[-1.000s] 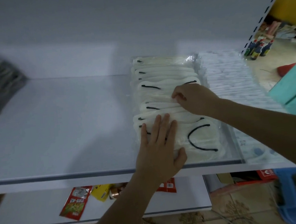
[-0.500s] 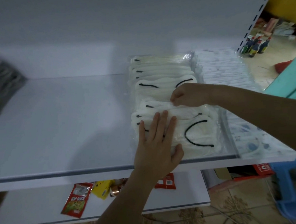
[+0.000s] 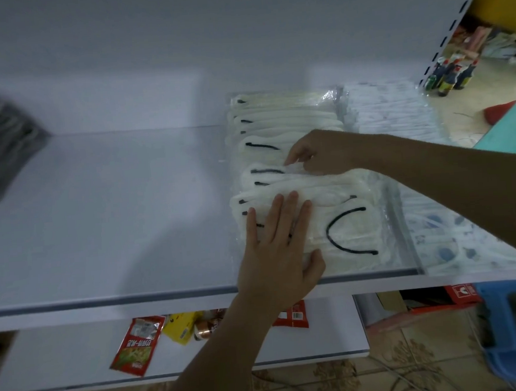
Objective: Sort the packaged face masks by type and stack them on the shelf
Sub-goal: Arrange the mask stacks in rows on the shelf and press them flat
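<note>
L hand [image 3: 280, 248] flat on front mask pack [image 3: 353, 228]; R hand [image 3: 324, 154] pinches next pack [image 3: 264, 178] behind.

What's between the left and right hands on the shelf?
Overlapping white mask packs with black ear loops, in the head view. The left hand lies flat on the nearest; the right hand pinches one farther back.

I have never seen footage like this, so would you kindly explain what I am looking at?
No machine: a person works bare-handed, and one camera on their head looks down at a shelf. On it lies a row of wrapped white masks with black ear loops, a paler row to its right, and a blurred dark stack far left. The left hand presses flat on the front pack. The right hand has fingers curled at a pack farther back; whether it grips is unclear.
</note>
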### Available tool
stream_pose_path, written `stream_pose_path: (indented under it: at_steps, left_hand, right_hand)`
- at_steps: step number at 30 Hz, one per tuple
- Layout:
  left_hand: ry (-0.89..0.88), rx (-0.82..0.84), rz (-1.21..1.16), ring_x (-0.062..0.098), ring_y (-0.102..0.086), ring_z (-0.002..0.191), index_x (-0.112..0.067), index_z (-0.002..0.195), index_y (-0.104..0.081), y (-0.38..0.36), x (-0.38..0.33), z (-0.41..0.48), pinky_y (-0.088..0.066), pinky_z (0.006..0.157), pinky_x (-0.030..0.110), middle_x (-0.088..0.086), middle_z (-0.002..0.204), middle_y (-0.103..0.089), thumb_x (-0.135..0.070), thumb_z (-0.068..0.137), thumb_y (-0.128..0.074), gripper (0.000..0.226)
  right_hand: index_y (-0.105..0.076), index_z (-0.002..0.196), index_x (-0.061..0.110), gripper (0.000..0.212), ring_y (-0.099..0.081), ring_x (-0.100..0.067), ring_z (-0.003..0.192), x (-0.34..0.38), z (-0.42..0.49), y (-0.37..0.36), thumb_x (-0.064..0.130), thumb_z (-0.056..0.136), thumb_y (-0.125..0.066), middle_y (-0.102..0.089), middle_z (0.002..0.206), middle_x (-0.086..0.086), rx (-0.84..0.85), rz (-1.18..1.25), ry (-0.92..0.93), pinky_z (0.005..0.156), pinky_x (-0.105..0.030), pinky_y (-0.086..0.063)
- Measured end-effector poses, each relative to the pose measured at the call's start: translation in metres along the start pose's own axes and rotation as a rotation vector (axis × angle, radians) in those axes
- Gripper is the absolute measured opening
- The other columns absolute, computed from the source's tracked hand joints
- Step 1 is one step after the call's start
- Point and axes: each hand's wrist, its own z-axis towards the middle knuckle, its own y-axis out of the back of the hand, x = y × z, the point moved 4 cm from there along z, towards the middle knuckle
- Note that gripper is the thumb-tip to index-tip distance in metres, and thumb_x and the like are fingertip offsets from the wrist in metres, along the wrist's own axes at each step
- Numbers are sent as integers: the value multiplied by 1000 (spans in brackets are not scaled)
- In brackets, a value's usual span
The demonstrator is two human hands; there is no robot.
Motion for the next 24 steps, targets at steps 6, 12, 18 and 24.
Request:
stream_pose_path:
  at_steps: [6, 12, 18, 24]
  left_hand:
    - [-5, -6, -1, 30, -38, 135, -9, 137, -47, 0, -1, 0, -25, 106, 61, 14, 145, -41, -43, 86, -37, 63]
    - [-5, 0, -9, 31, -39, 134, -9, 137, -47, 0, 0, 0, -26, 105, 62, 15, 144, -42, -43, 86, -36, 63]
    - [-4, 16, -27, 31, -39, 134, -9, 137, -46, -2, 1, 0, -27, 105, 63, 15, 144, -42, -44, 87, -35, 63]
    - [-4, 17, -27, 30, -38, 135, -10, 139, -43, -2, 1, 0, -24, 106, 61, 14, 145, -41, -45, 87, -35, 63]
  right_hand:
    - [-63, 118, 14, 32, -49, -17, 120, -1, -4, -8, 10, 95, -40, -54, 133, -2, -60, 11, -44, 92, -21, -35]
    - [-66, 106, 12, 26, -51, -12, 77, -18, 0, -4, 4, 90, -48, -60, 101, -1, -184, 119, -160, 61, -16, -39]
    - [-61, 99, 11, 26, -49, -14, 56, -23, -1, 0, -4, 77, -63, -54, 65, -4, -14, 315, -282, 54, -21, -42]
    - [-67, 97, 0, 21, -51, -14, 59, -25, 4, 1, -7, 77, -64, -64, 84, -10, 13, 311, -284, 57, -20, -42]
